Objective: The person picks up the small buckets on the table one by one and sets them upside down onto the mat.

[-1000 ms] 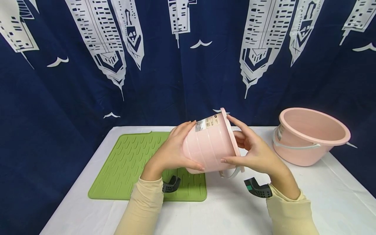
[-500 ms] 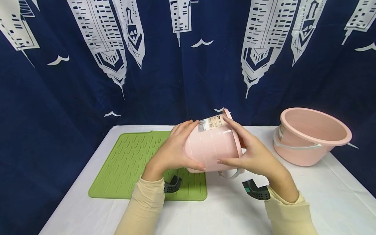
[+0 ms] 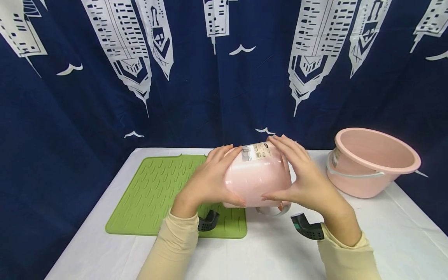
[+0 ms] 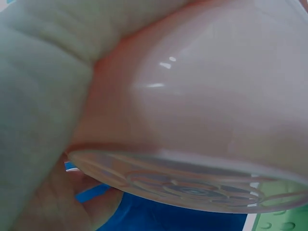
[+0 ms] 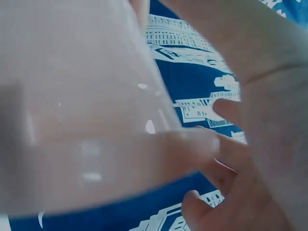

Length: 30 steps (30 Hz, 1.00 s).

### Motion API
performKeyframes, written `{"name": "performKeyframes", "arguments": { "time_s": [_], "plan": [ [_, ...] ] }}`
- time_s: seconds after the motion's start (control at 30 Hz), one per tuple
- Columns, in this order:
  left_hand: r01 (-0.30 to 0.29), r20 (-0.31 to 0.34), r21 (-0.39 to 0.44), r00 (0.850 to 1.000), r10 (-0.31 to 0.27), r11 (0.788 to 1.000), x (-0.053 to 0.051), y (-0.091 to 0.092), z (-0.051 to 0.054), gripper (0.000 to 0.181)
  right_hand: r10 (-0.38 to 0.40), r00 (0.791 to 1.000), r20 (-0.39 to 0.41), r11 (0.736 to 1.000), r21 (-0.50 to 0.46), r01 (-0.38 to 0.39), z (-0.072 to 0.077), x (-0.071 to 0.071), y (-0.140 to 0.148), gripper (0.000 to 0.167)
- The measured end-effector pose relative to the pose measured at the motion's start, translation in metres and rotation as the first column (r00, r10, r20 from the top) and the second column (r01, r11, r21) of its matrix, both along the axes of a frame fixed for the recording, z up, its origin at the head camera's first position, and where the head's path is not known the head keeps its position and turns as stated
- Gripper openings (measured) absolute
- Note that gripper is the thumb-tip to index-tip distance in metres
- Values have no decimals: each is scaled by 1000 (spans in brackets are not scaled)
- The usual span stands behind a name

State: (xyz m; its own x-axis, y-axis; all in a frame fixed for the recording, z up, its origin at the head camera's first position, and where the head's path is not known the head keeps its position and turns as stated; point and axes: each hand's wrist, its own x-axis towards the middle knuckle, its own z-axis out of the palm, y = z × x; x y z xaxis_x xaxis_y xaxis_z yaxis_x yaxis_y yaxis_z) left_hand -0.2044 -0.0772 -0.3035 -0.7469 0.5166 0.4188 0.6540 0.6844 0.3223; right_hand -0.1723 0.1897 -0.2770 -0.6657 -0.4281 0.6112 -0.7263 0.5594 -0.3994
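Observation:
A small pink plastic bucket (image 3: 257,181) is held tipped on its side above the table, its printed label turned up. My left hand (image 3: 210,182) grips it round the base end, thumb in front and fingers over the top. At the rim end my right hand (image 3: 306,182) holds it, thumb on the front, fingers reaching over the top edge. The pale handle (image 3: 274,211) hangs below. Ring patterns on the bucket's bottom (image 4: 192,190) show in the left wrist view. Smooth wall and rim of the bucket (image 5: 86,96) fill much of the right wrist view. Its inside is hidden.
A green ridged drying mat (image 3: 150,194) lies on the white-covered table (image 3: 252,256), partly under the left hand. A larger pink bucket (image 3: 357,184) with a pale handle stands upright at the back right. Behind hangs a dark blue curtain (image 3: 217,97).
The bucket has turned slightly, so its rim shows less and the label sits more on top. My right fingers have shifted up over the rim end. Both hands drifted a little right.

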Motion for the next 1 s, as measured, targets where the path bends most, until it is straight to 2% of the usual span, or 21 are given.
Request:
{"name": "performKeyframes", "arguments": {
  "time_s": [0.17,0.37,0.63,0.83,1.0],
  "plan": [
    [17,-13,-39,1000,-18,999,5,5,2,132,-3,1000,16,996,90,1,-3,-1,0,122],
    [5,-23,-69,1000,-7,998,9,6,4,130,-26,1000,1,984,174,26,-6,-2,-1,123],
    [-8,-13,-89,1000,7,996,13,9,7,129,-74,996,56,978,202,61,-6,1,-4,120],
    [-3,-12,-84,1000,2,996,12,10,5,130,-39,999,21,980,197,34,-7,-2,-5,116],
    [-3,6,-80,1000,3,997,10,10,3,132,-54,998,-30,977,207,59,-7,-4,-3,114]
  ]
}}
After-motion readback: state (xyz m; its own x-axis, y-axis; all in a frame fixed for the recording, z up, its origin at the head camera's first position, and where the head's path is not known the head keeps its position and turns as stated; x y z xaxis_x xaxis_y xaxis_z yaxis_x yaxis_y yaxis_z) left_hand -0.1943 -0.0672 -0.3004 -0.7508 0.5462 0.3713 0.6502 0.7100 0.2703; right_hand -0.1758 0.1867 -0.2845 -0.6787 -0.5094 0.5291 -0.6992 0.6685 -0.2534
